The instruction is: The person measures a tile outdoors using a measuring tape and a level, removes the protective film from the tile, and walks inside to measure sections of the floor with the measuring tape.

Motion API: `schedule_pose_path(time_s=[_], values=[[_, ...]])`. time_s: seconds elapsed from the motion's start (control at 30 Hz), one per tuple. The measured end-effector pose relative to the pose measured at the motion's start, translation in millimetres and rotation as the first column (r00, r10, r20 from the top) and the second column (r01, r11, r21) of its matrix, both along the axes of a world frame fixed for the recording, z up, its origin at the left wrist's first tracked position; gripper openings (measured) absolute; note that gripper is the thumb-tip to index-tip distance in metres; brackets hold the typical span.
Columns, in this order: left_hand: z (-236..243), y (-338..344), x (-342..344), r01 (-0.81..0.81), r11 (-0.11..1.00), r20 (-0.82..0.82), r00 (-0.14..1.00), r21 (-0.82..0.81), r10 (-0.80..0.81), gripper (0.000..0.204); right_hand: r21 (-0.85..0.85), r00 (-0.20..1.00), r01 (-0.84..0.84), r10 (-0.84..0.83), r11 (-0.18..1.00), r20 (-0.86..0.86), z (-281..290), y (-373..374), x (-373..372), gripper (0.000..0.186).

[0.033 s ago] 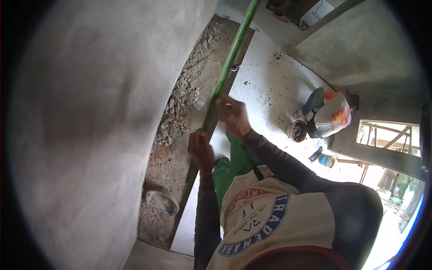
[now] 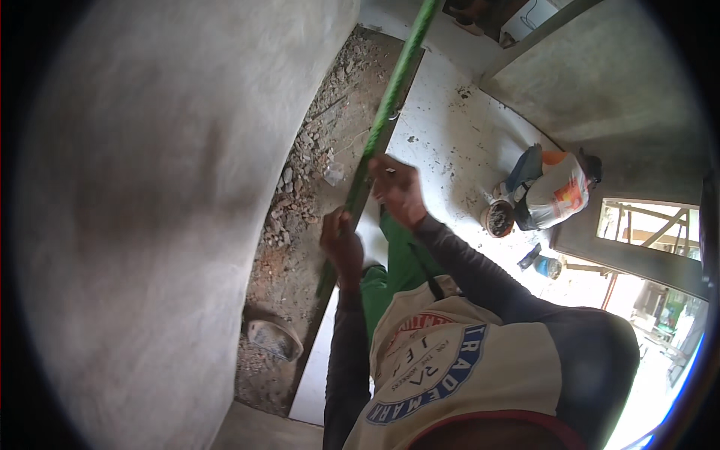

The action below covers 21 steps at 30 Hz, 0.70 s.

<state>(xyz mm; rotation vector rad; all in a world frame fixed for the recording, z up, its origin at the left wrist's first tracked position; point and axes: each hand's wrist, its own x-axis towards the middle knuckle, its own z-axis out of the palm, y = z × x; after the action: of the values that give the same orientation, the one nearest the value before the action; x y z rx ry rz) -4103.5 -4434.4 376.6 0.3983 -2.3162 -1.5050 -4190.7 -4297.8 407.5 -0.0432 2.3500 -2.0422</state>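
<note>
A long green pole (image 2: 390, 101) runs slantwise from the top edge of the head view down past both hands. My left hand (image 2: 341, 244) is closed round its lower stretch. Higher up, my right hand (image 2: 399, 191) has curled fingers against the pole; they are slightly blurred. The pole's far end lies outside the picture, and its lower end passes behind my left hand. Under it is a strip of bare ground (image 2: 292, 247) with rubble, bordered by a white floor (image 2: 442, 120).
A plastered wall (image 2: 165, 187) rises at left. On the rubble rests a shallow basin (image 2: 274, 340). At right, another person (image 2: 555, 187) crouches near a bucket of grey material (image 2: 497, 218). A blue container (image 2: 547, 267) lies closer to the bright doorway.
Both hands and the pole have shifted slightly to the right. My right hand's fingers have changed position a little on the pole. The whole view has also moved slightly.
</note>
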Motion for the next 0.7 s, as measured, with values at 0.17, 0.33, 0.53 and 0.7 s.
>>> schedule_pose_path(time_s=[0.17,0.33,0.53,0.7], values=[[4,111,-162,0.163,0.984,-0.143,0.975,-0.076,-0.172,0.020,-0.180,0.977,0.198,-0.209,0.964,-0.042,66,104,-126,0.019],[9,184,-258,0.318,0.948,-0.007,0.948,0.005,-0.318,0.034,-0.256,0.823,0.290,-0.377,0.922,-0.425,74,225,-256,0.017],[-102,134,-258,0.507,0.862,0.280,0.831,-0.026,-0.480,0.034,0.227,0.798,0.585,-0.501,0.779,-0.337,141,327,-312,0.019],[-126,86,-240,0.632,0.768,0.632,0.637,-0.101,-0.441,0.035,0.489,0.793,0.608,-0.510,0.625,-0.334,77,403,-305,0.016]])
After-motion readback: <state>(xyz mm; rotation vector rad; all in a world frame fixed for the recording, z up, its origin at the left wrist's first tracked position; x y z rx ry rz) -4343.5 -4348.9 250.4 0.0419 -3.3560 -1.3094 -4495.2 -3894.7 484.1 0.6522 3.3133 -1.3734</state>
